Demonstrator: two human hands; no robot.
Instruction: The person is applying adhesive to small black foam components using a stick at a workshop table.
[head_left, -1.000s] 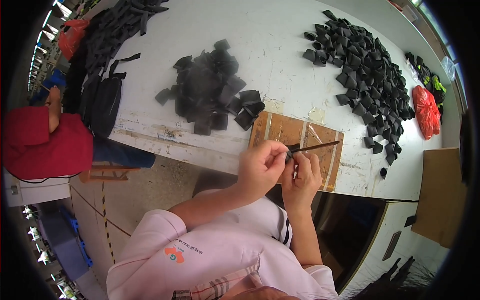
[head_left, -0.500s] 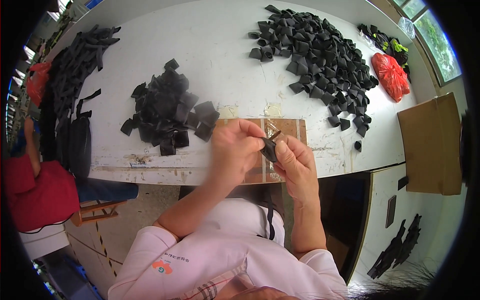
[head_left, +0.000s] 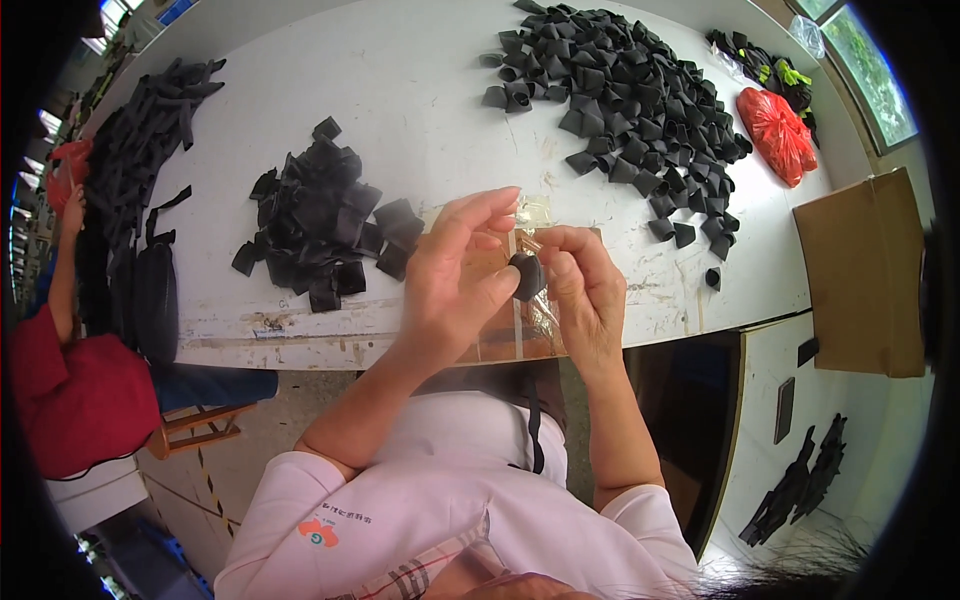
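Piece (head_left: 527, 280) between the hands, above the board (head_left: 492, 345).
Left hand (head_left: 447, 275) spread, thumb at the piece's edge; right hand (head_left: 590, 295) curled beside it, grip unclear. Light thumb pressure should best avoid creases.

The held black piece (head_left: 527, 279) looks matt cloth, a red bag (head_left: 777, 138) glossy plastic.

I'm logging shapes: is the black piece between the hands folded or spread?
Not spread flat: the black piece looks compact and rounded; cannot tell its exact folding.
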